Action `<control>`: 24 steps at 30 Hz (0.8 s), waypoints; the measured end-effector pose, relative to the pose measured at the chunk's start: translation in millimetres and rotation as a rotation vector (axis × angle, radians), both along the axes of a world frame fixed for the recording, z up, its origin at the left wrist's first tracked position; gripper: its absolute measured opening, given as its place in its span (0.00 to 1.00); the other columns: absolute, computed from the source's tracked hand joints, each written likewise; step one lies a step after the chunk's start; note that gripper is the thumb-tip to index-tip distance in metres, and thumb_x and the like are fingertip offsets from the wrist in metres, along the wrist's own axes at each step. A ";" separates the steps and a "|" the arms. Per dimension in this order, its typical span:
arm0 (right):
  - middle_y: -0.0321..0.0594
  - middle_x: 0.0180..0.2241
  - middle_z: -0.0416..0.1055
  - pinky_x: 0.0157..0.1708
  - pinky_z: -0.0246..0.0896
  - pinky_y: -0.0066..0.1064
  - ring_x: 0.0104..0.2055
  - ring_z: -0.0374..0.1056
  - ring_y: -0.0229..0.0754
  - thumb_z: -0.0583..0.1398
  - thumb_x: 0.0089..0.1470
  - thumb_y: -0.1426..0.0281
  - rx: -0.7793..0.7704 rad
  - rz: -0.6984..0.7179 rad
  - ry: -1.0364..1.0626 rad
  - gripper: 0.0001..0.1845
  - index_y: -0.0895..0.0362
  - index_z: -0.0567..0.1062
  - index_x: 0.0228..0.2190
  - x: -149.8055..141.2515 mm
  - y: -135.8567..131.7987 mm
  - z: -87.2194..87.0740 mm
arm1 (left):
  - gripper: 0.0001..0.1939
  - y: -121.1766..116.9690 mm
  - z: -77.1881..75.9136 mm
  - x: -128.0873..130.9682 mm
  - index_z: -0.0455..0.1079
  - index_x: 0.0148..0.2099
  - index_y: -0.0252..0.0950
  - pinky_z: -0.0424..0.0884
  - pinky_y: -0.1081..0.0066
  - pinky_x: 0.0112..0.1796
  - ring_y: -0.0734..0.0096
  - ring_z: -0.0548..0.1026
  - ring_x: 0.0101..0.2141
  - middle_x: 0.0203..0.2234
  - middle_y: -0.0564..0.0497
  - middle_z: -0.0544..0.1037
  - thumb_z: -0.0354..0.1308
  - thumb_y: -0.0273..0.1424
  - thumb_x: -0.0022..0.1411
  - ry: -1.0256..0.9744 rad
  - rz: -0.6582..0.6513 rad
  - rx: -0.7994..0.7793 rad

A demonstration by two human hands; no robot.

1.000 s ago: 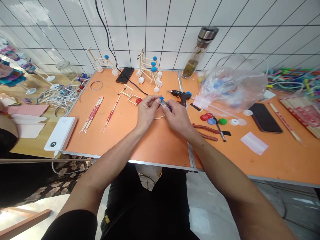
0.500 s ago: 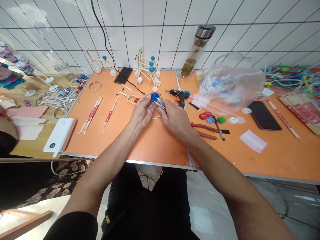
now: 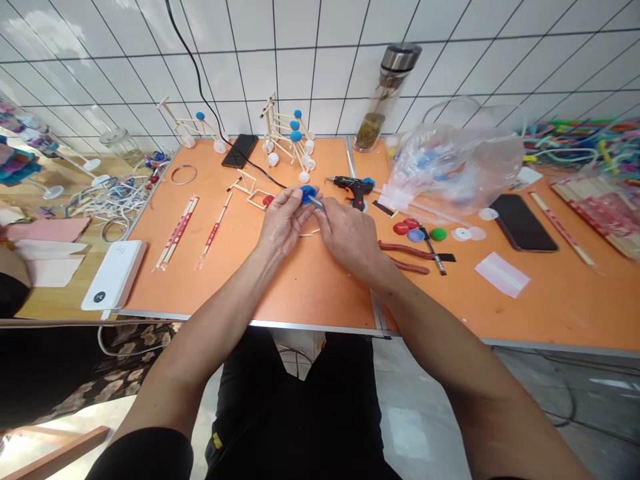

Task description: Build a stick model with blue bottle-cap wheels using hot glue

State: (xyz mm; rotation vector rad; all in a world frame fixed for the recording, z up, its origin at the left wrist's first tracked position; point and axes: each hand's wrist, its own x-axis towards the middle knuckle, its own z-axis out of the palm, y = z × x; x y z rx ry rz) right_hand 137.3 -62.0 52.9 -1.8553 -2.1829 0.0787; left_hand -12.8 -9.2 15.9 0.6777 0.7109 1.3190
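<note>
Above the middle of the orange table, my left hand (image 3: 285,217) is closed on a blue bottle cap (image 3: 307,194), gripped between thumb and fingers. My right hand (image 3: 350,233) is wrapped round a pair of scissors; only the silver blades (image 3: 316,201) show, their tips at the cap's edge. The handles are hidden in my palm. Just behind my left hand lies a small stick frame (image 3: 245,183) with a red cap (image 3: 269,201) beside it. A black glue gun (image 3: 351,190) rests beyond my right hand.
Stick models with caps (image 3: 287,137) stand at the back near a phone (image 3: 240,151) and a tea bottle (image 3: 387,97). Red-handled pliers (image 3: 407,257), loose caps (image 3: 439,234) and a clear plastic bag (image 3: 455,160) lie rightward. A white power bank (image 3: 114,275) sits left.
The scissors' blades, spread apart before, now look closer together at the cap. The cap has tilted slightly in my left hand. The whole view has shifted a little.
</note>
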 end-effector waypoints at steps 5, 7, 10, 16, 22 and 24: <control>0.57 0.55 0.86 0.38 0.59 0.38 0.52 0.82 0.59 0.46 0.84 0.61 0.020 -0.016 -0.028 0.25 0.60 0.76 0.63 0.2 -1.5 0.6 | 0.05 -5.0 0.5 3.7 0.81 0.44 0.38 0.85 0.65 0.59 0.61 0.90 0.54 0.48 0.47 0.92 0.73 0.32 0.73 -0.008 0.030 0.055; 0.56 0.55 0.86 0.38 0.59 0.38 0.52 0.83 0.59 0.46 0.84 0.61 0.030 -0.017 -0.037 0.25 0.60 0.75 0.64 0.0 -1.8 0.2 | 0.05 -5.4 -1.6 4.3 0.82 0.44 0.39 0.86 0.68 0.55 0.64 0.91 0.50 0.46 0.48 0.92 0.74 0.33 0.72 -0.010 0.027 0.093; 0.56 0.54 0.86 0.37 0.58 0.37 0.51 0.83 0.59 0.46 0.84 0.61 0.039 -0.016 -0.047 0.25 0.59 0.75 0.64 -0.1 -1.8 -0.7 | 0.06 -3.8 -6.0 4.4 0.83 0.43 0.40 0.87 0.72 0.49 0.67 0.91 0.46 0.45 0.50 0.92 0.76 0.34 0.69 -0.011 0.022 0.151; 0.55 0.52 0.86 0.36 0.55 0.38 0.50 0.82 0.59 0.46 0.84 0.61 0.042 -0.012 -0.059 0.23 0.59 0.75 0.60 0.4 -0.5 -2.1 | 0.14 0.8 -13.1 3.7 0.85 0.44 0.42 0.86 0.70 0.48 0.68 0.90 0.44 0.46 0.50 0.92 0.82 0.40 0.62 0.026 0.016 0.224; 0.57 0.53 0.85 0.37 0.56 0.38 0.50 0.82 0.60 0.46 0.84 0.61 0.015 -0.010 -0.033 0.22 0.59 0.74 0.59 -0.5 -0.6 1.1 | 0.21 1.3 -16.9 5.5 0.87 0.44 0.44 0.87 0.68 0.49 0.69 0.88 0.41 0.44 0.51 0.91 0.85 0.48 0.55 0.103 0.084 0.280; 0.57 0.53 0.85 0.37 0.57 0.39 0.50 0.82 0.61 0.46 0.84 0.61 0.000 -0.015 -0.015 0.22 0.59 0.74 0.58 -0.6 -0.9 2.4 | 0.22 0.4 -16.8 6.3 0.87 0.45 0.44 0.87 0.67 0.49 0.69 0.88 0.41 0.43 0.51 0.91 0.85 0.50 0.55 0.137 0.103 0.296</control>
